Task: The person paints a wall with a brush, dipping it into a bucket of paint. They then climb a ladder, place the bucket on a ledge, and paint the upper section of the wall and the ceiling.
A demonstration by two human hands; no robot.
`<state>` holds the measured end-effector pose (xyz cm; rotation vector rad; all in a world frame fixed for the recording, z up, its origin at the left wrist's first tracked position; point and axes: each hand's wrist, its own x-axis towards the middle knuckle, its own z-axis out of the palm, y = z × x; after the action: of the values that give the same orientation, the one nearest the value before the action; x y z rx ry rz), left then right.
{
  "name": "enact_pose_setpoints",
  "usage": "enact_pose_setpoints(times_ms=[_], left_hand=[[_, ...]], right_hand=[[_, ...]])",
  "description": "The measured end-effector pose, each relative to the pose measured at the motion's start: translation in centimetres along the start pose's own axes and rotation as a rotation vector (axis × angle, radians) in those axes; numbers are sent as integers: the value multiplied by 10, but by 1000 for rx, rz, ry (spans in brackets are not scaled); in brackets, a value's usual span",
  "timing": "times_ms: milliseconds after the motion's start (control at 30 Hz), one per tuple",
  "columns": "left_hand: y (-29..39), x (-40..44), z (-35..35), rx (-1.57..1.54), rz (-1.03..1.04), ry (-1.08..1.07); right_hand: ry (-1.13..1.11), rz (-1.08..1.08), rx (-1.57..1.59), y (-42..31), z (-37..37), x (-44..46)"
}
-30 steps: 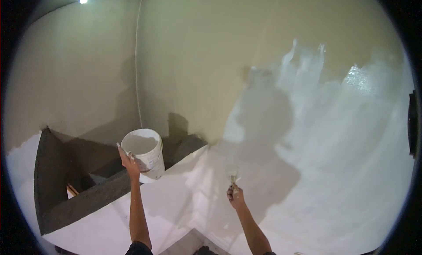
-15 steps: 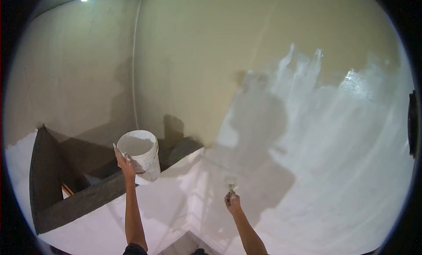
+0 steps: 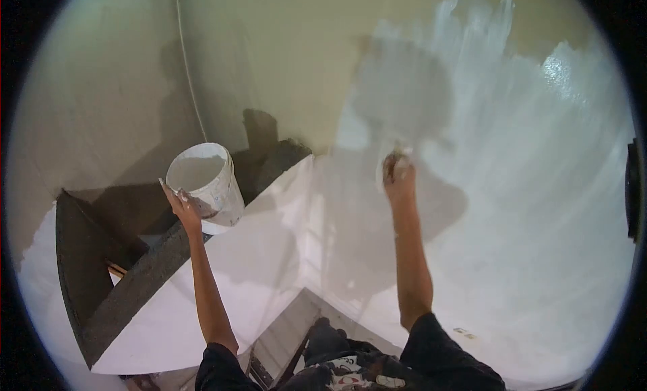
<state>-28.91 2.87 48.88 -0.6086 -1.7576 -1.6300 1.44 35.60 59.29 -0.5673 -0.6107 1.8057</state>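
My left hand is at the near left side of a white plastic bucket, steadying it with fingers along its wall. The bucket leans slightly on a dark rough ledge, its outside smeared and its inside coated pale. Against the white-coated part of the wall, my right hand is closed around a paintbrush. Only a little of the brush shows above the fist; the handle is hidden by my hand.
Wet white paint covers the right wall, with beige wall above and left. A dark ledge runs beside a recess at left. Below me is a grey floor or platform with a dark frame.
My right hand has moved up the painted wall with the brush. The view has tilted downward, showing more of my body, while my left hand stays at the bucket.
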Motion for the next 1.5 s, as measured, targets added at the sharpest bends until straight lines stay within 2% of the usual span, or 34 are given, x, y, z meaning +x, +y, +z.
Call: enact_pose_setpoints(times_ms=[33, 67, 100, 133, 267, 400, 500, 600, 667, 700, 800, 933, 1000, 1067, 1100, 1133, 1200, 1233, 1300, 1333, 1367, 1400, 1467, 1500], left_hand=[[-1, 0, 0, -17, -6, -2], [-2, 2, 1, 9, -14, 2], [-3, 2, 1, 34, -24, 6], [-4, 1, 0, 61, -34, 10], [-1, 0, 1, 14, -32, 10], [-12, 1, 2, 22, -21, 12], [-16, 0, -2, 30, 8, 15], [-14, -2, -2, 31, -14, 33], [-5, 5, 3, 9, -13, 43], [1, 2, 1, 0, -9, 37], [-8, 4, -1, 49, -4, 48], [1, 2, -1, -25, 17, 38], [-4, 2, 0, 17, 3, 36], [-5, 1, -1, 33, 5, 42], [-2, 0, -1, 26, 13, 46], [0, 1, -2, 20, 29, 44], [3, 2, -3, 10, 49, 42], [4, 2, -3, 4, 59, 42], [0, 1, -3, -16, 61, 44], [-1, 2, -3, -25, 65, 44], [-1, 3, -3, -35, 39, 37], [-1, 3, -3, -42, 12, 29], [-2, 0, -3, -32, -30, 22], [-3, 0, -3, -16, -43, 25]], right_hand=[[-155, -324, -449, -11, 0, 22], [-250, -519, -829, -24, 12, 30], [-288, -770, -1171, -37, 24, 37], [-256, -891, -1447, -61, 54, 26], [-516, -176, 47, -108, 138, 44], [-247, -64, 288, -158, 229, 0], [-758, 58, -78, -248, 269, 113], [-430, -562, -710, -266, 296, 45], [-122, -974, -1082, -277, 305, -18], [61, -1150, -1268, -278, 304, -30], [280, -1722, -1740, -309, 318, -12], [496, -1724, -2369, -293, 328, 4], [402, -1682, -2422, -269, 329, 32], [-73, -1824, -2116, -229, 298, 42], [-150, -1818, -2180, -196, 281, 34], [-218, -1977, -2124, -163, 252, 32], [20, -1586, -2267, -83, 209, 38], [116, -1488, -2347, -44, 181, 39], [99, -1217, -2656, 19, 123, 35], [128, -1246, -2598, 44, 92, 25], [51, -1122, -2705, 66, 64, 18], [-170, -1070, -2688, 79, 38, 10], [-13, -1033, -2732, 132, -26, 25], [-85, -1000, -2671, 142, -48, 23]])
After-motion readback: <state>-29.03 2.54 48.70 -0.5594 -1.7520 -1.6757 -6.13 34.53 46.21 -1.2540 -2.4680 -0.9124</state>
